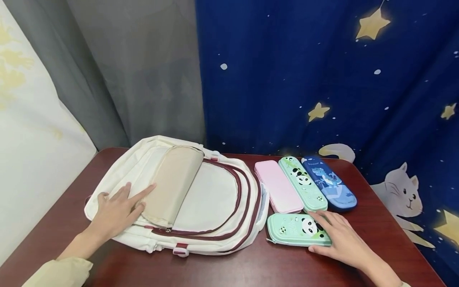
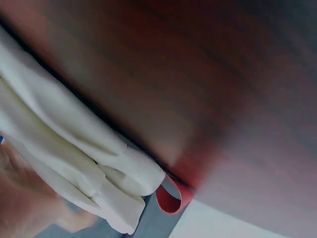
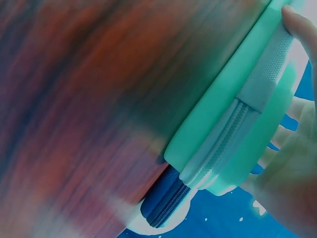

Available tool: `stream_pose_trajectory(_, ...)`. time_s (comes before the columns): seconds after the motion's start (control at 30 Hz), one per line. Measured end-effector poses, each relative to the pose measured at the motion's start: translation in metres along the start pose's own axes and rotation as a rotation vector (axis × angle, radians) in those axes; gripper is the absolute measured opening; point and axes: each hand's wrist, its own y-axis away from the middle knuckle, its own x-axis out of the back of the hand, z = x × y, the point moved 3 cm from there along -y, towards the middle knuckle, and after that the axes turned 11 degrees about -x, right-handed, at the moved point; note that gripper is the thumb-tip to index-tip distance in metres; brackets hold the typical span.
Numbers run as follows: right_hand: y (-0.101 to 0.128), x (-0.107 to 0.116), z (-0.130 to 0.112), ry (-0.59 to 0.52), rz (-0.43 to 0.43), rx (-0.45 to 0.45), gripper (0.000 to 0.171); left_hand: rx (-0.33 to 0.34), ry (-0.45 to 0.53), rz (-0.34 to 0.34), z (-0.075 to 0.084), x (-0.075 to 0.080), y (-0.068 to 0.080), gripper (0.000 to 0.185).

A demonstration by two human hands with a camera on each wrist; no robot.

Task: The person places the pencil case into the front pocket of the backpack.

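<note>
A cream backpack [image 1: 211, 191] with dark red zipper trim lies flat on the left of the table, its beige front flap [image 1: 173, 181] folded over. On its upper part rests my left hand [image 1: 116, 211], fingers spread and the index fingertip at the flap. Lying crosswise near the front is a mint green panda pencil case [image 1: 295, 229]. My right hand [image 1: 346, 239] grips its right end, thumb along the near side [image 3: 299, 32] and fingers over the far side. The left wrist view shows the backpack's cream fabric [image 2: 54, 119] and a red loop [image 2: 173, 196].
Behind the held case stand side by side a pink pencil case [image 1: 277, 187], a second mint panda pencil case [image 1: 305, 183] and a blue dinosaur pencil case [image 1: 328, 181]. The dark red table [image 1: 229, 271] ends at a blue starry curtain [image 1: 269, 79] and a grey one.
</note>
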Motion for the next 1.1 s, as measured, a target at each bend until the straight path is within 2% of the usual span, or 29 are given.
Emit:
stream_pose_trajectory(0.17,-0.001,-0.001,0.001,0.004,-0.012,0.001,0.086,0.041,0.099,-0.063,0.000,-0.003,0.005,0.049)
stream_pose_trajectory(0.37,0.000,0.001,0.002,0.015,-0.034,0.006,0.086,0.058,0.161,-0.094,0.001,-0.006,0.002,0.051)
stream_pose_trajectory(0.7,0.006,0.006,0.001,-0.037,-0.099,-0.011,0.083,0.074,0.165,-0.087,0.001,-0.012,-0.004,0.051)
stream_pose_trajectory(0.9,0.003,0.010,0.001,-0.043,-0.092,0.006,0.082,0.062,0.162,-0.066,0.002,-0.011,-0.006,0.055)
stream_pose_trajectory(1.1,-0.001,0.011,-0.001,-0.035,-0.139,0.003,0.084,0.076,0.159,-0.041,0.001,-0.013,0.004,0.055)
